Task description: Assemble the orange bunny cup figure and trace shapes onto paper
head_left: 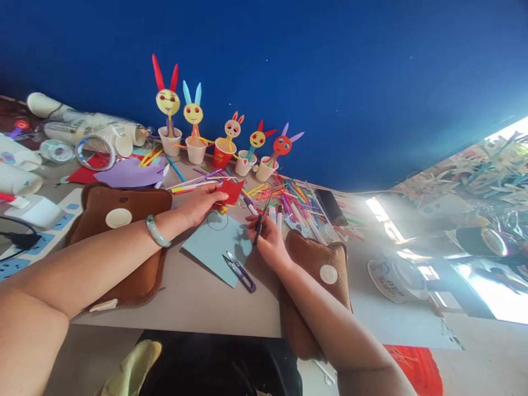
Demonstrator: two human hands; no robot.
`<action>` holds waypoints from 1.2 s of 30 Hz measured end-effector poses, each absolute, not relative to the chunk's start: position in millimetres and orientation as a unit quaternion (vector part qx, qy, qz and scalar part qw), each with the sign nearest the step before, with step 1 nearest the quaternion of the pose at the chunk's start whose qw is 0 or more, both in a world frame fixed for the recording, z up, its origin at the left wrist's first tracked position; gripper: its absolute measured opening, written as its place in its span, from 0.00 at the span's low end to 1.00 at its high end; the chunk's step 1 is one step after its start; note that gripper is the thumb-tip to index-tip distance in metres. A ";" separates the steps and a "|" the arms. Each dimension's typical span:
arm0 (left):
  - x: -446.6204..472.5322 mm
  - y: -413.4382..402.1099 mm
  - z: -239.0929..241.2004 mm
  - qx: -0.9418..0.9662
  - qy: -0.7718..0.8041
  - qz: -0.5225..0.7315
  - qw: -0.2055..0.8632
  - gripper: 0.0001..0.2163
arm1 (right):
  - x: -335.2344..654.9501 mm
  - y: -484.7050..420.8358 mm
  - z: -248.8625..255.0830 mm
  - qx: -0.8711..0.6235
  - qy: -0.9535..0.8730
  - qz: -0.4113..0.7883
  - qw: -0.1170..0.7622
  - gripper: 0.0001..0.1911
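My left hand (204, 202), with a pale green bangle on its wrist, pinches a red paper cup (231, 191) lying on its side at the far edge of a light blue sheet of paper (214, 245). A circle is drawn on the sheet near that hand. My right hand (266, 236) is closed round a dark pen (260, 220), its tip resting near the sheet's right edge. A small purple thread snipper (240, 271) lies on the blue sheet between my forearms.
Several paper-cup bunny figures (193, 129) stand in a row against the blue wall. Coloured sticks and markers (289, 201) are strewn behind my hands. Brown cushions (119, 236) lie under both forearms. Stacked white cups and tape rolls (97, 146) sit at the left.
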State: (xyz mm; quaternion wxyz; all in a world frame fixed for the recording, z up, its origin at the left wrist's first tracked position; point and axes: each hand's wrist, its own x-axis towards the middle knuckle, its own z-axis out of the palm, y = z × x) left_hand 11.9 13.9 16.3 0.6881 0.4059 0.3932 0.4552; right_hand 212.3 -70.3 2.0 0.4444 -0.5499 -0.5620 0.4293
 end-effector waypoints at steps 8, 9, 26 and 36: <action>12.2 12.6 21.0 0.422 0.386 0.472 0.671 0.13 | 215.4 -71.1 4.6 -0.558 -0.570 0.471 0.375 0.22; 12.3 13.1 20.8 0.416 0.388 0.476 0.670 0.13 | 215.4 -71.1 4.7 -0.561 -0.571 0.470 0.372 0.24; 11.0 16.2 17.3 0.418 0.368 0.489 0.672 0.13 | 216.9 -70.3 12.5 -0.600 -0.611 0.436 0.275 0.27; 9.7 19.3 11.4 0.439 0.385 0.491 0.647 0.11 | 220.2 -68.0 20.8 -0.618 -0.627 0.420 0.220 0.25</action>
